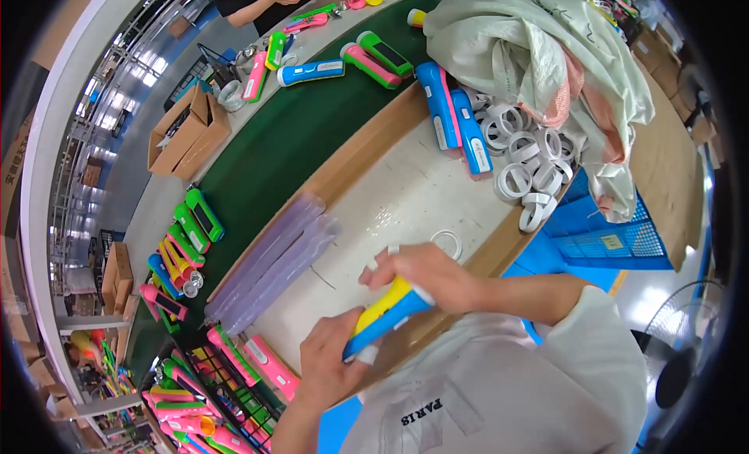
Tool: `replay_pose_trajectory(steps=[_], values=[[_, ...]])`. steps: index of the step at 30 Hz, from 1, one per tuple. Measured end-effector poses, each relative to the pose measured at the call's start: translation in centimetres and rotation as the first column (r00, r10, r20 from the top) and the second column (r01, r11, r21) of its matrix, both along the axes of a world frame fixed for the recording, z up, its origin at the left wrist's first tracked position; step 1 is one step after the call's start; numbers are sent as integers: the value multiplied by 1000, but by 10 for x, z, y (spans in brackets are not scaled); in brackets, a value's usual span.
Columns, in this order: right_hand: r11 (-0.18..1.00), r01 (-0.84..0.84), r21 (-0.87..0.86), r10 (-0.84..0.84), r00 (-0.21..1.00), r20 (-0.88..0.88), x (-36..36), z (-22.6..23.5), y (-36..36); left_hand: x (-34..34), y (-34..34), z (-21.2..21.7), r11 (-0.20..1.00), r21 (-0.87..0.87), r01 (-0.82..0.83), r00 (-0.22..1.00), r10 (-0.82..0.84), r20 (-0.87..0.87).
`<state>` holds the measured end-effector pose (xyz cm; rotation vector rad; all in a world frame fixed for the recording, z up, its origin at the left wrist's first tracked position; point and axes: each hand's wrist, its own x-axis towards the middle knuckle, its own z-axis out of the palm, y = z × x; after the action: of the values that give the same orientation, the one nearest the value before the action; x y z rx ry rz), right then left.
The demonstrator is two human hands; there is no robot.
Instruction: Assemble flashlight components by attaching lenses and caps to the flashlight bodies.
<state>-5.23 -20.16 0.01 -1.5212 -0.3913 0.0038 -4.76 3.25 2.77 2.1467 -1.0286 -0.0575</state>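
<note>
A blue and yellow flashlight point(388, 317) is held at a slant above the front edge of the workbench. My left hand point(331, 352) is closed around its lower end, with a white covering on the thumb tip. My right hand point(425, 274), slightly blurred, is closed over its upper end, where a bit of white shows under the palm. White coverings are on fingertips of this hand as well. Just beyond it a single white ring point(447, 244) lies on the bench. My right hand hides most of the flashlight's head.
White rings point(519, 154) are heaped at the far right, beside blue flashlights point(460, 122) and a large woven sack point(523, 44). Clear plastic sleeves point(273, 259) lie at left. A green conveyor belt point(261, 154) carries several flashlights. A black basket point(226, 391) holds more. Another person point(253, 1) works across the belt.
</note>
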Motion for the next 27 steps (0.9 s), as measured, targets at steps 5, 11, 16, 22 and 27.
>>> replay_pose_trajectory(steps=[5, 11, 16, 22, 27], values=[[879, 317, 356, 158, 511, -845, 37, -34, -5, 18, -26, -12, 923, 351, -157, 885, -26, 465], [989, 94, -119, -75, 985, 155, 1, -7, -5, 9, -12, 3, 1000, 9, 8, 985, -6, -174], [931, 310, 193, -74, 677, -732, 45, -26, -8, 20, -39, -14, 945, 284, -163, 907, 30, 419], [994, -102, 50, 110, 973, -203, 20, 11, -32, 14, -9, -10, 973, -66, -220, 733, 121, -670], [997, -77, 8, 77, 989, -124, 25, 4, -20, 3, -24, 2, 986, -13, -167, 829, 134, -543]])
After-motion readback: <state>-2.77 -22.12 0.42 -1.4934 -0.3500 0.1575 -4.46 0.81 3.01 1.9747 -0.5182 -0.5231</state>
